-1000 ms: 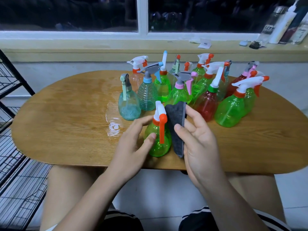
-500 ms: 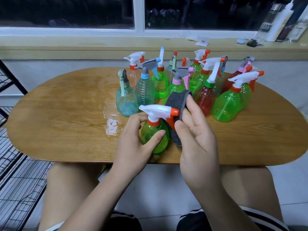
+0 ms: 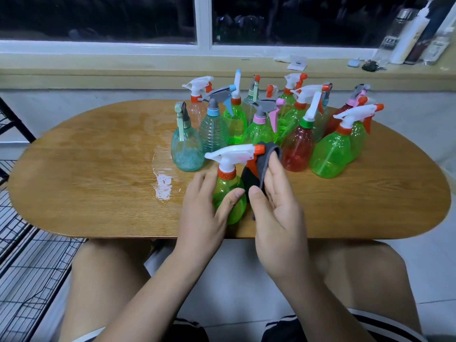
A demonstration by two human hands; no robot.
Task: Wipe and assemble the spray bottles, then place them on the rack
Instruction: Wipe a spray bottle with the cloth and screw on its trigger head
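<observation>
Head cam, quick notes from my end. Landmark = the green spray bottle (image 3: 228,193), standing upright on the tabletop (image 3: 98,181) near the front edge, roughly mid.

My left hand (image 3: 204,213) is wrapped round the bottle's belly, thumb across the front, fingers going behind. My right hand (image 3: 278,211) sits just right of the bottle w/ the grey cloth (image 3: 264,159) pinched under the thumb. Its fingers press the cloth up against the orange trigger and the nozzle end of the white spray head. The head is seated on the bottle, orange collar at the neck, nozzle pointing right. Hands are close together, thumbs nearly touching, but each is clamped on its own thing.

Behind the bottle there's a bunch of other spray bottles, all upright w/ heads on:
- teal bottle (image 3: 186,149) just behind-left
- clear ribbed bottle (image 3: 213,132) w/ a grey head right next to the teal one
- red bottle (image 3: 297,149) behind-right
- big green bottle (image 3: 330,154) further right of that

More green + pinkish ones stand farther back, can't count em properly bc they overlap.

Left of the bottle a wet patch (image 3: 162,183) shines on the wood. Well left of the bottle and lower down, off the tabletop, is a black wire rack (image 3: 29,267). Far behind it all is a window ledge (image 3: 148,70) w/ small bits and a few tall containers at its right end, too small to tell what.
</observation>
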